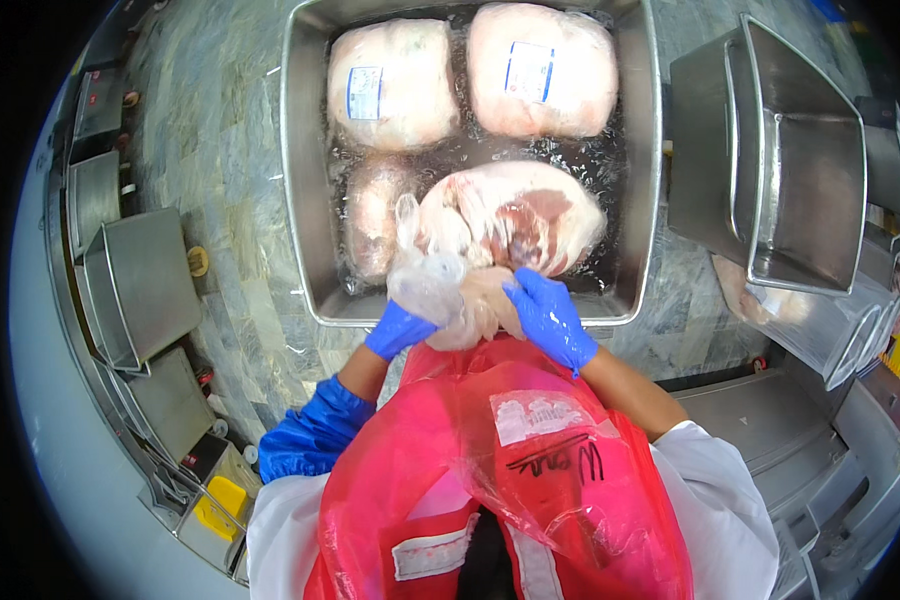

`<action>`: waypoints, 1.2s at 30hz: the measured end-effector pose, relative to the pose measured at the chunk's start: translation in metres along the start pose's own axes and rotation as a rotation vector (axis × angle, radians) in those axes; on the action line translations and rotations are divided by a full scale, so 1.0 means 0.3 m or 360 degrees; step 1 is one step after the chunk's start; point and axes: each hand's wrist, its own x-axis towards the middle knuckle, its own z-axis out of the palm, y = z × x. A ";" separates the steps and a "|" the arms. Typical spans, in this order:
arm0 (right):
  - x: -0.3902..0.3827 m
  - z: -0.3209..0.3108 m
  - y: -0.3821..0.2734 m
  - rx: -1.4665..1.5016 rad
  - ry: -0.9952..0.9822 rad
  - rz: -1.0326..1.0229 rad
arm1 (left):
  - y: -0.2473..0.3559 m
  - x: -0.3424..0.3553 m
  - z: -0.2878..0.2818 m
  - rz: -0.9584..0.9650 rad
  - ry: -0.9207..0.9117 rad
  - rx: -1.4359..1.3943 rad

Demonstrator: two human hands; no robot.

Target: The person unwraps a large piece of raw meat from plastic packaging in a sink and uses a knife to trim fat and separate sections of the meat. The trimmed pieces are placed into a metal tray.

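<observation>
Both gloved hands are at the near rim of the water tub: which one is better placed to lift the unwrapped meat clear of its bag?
Probably the right hand: its fingers lie on the raw meat. The left hand is bunched in the clear plastic bag, suited to holding it back.

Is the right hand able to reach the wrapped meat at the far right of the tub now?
Probably yes, once freed. The right hand now grips the unwrapped meat, which lies between it and the far right wrapped meat. Above that piece, nothing covers the tub.
</observation>
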 end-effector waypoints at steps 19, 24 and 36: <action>0.250 0.202 0.526 -0.0577 -0.0008 -0.0249 | 0.182 0.313 -0.060 -0.1364 0.0437 -0.3128; 0.351 0.287 0.463 -0.0608 -0.0068 -0.0201 | 0.137 0.296 -0.030 -0.1363 0.0214 -0.2857; 0.477 0.250 0.354 -0.1082 -0.0133 -0.0015 | 0.016 0.639 -0.155 0.0197 0.0669 -0.0641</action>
